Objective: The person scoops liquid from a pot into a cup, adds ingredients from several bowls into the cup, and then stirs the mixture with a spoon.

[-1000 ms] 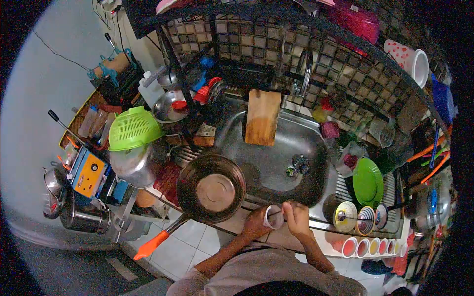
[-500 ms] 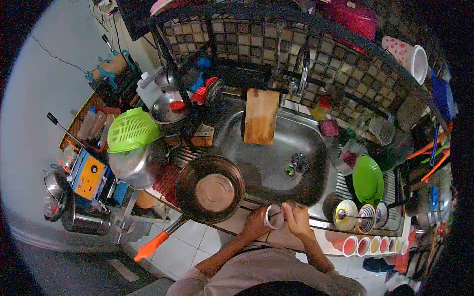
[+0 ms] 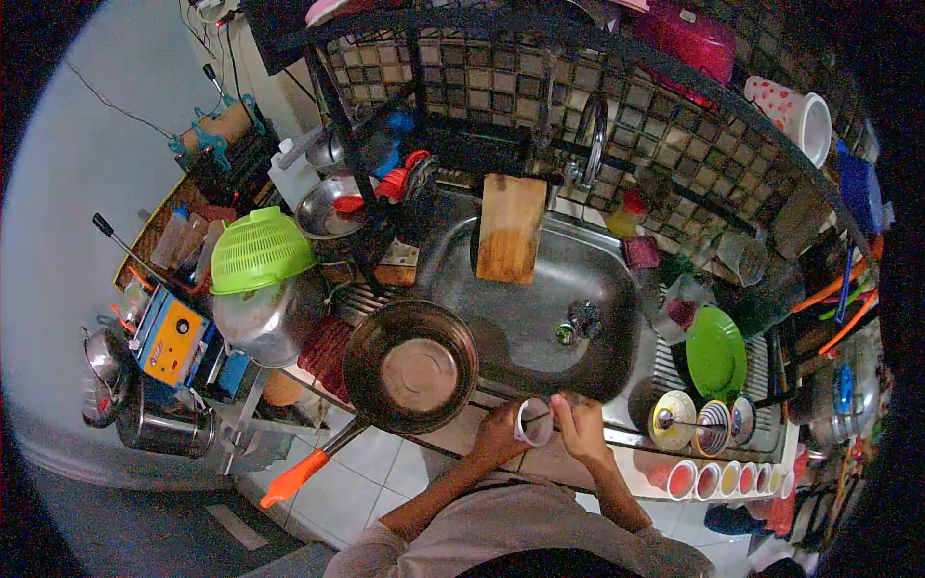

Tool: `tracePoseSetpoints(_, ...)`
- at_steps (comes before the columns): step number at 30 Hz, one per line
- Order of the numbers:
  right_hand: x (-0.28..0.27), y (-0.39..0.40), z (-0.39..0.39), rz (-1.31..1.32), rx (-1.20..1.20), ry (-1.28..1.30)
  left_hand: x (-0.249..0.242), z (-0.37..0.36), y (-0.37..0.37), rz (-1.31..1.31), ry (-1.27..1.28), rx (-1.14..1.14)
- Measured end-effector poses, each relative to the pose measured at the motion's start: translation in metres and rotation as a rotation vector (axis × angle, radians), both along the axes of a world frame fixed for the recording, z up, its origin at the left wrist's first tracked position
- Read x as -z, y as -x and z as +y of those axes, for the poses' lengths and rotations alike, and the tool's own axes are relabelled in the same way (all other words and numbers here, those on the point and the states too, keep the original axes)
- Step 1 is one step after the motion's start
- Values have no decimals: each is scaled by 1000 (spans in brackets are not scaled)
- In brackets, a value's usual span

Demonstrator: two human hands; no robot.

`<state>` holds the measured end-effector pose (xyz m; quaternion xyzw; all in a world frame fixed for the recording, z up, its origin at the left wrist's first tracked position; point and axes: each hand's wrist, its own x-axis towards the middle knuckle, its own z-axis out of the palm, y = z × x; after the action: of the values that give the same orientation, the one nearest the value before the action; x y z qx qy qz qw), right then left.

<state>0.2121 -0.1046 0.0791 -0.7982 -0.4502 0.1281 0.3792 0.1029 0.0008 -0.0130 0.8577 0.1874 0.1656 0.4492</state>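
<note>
My left hand is wrapped round a small white cup, which tilts so that its mouth shows. Close against the cup's right side, my right hand pinches the end of a thin utensil; its dark shaft crosses the cup's mouth and its lower end is hidden inside. Both hands are over the counter's front edge, before the steel sink. A frying pan with an orange handle lies to the left of my hands.
Several cups with red and yellow insides line the counter's right edge. Behind them are patterned bowls and a green plate. A cutting board leans over the sink. A green colander sits on the left.
The view has shifted very slightly. Both hands keep the same hold at the cup, with no clear movement.
</note>
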Motion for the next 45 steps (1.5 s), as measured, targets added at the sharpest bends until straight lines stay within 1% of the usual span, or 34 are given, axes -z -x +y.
tracePoseSetpoints(2,0,1,1,25,22,-9,3,0,1,-33,-16,-1)
tracePoseSetpoints(5,-6,3,4,-38,28,-71,4,-1,2,-18,-45,1)
tracePoseSetpoints(7,-7,4,5,63,2,-146,2,-1,1,-87,-41,2)
tracePoseSetpoints(8,-7,4,6,63,2,-147,0,-1,1,-87,-42,2)
tracePoseSetpoints(10,-10,5,9,-156,-36,-155,-3,0,1,-26,45,46)
tracePoseSetpoints(11,-10,4,8,-156,-36,-155,-2,0,2,-26,46,46)
tracePoseSetpoints(13,-11,4,7,30,-13,-121,-1,1,3,-5,-29,56)
tracePoseSetpoints(14,-10,4,7,29,-14,-121,-1,1,3,-6,-29,55)
tracePoseSetpoints(16,-8,4,7,-99,-18,-118,-4,0,2,22,-18,23)
tracePoseSetpoints(17,-9,4,7,-99,-18,-117,-2,0,2,22,-17,22)
tracePoseSetpoints(19,-11,4,6,25,-16,-115,3,0,3,-2,-22,23)
tracePoseSetpoints(20,-7,3,6,26,-17,-114,4,0,3,-1,-21,22)
tracePoseSetpoints(22,3,1,7,-199,-15,-177,4,1,4,-82,-62,47)
tracePoseSetpoints(23,2,0,7,-199,-14,-177,3,2,3,-82,-62,48)
tracePoseSetpoints(25,-2,2,5,-32,-17,-132,0,2,2,107,8,61)
tracePoseSetpoints(29,-8,4,5,-16,26,-125,4,1,2,87,17,53)
tracePoseSetpoints(31,-11,3,4,-55,-11,2,-1,0,1,40,-14,15)
tracePoseSetpoints(35,-7,3,3,-14,39,-28,-8,3,2,40,45,60)
tracePoseSetpoints(37,-2,0,3,-89,-9,-47,-4,1,2,37,49,38)
tracePoseSetpoints(40,8,-2,2,-101,11,-95,-1,-1,2,1,2,-3)
tracePoseSetpoints(44,-10,2,6,-119,-32,-64,5,2,3,-47,34,56)
tracePoseSetpoints(45,-10,3,5,-52,-17,-73,9,1,3,-19,0,32)
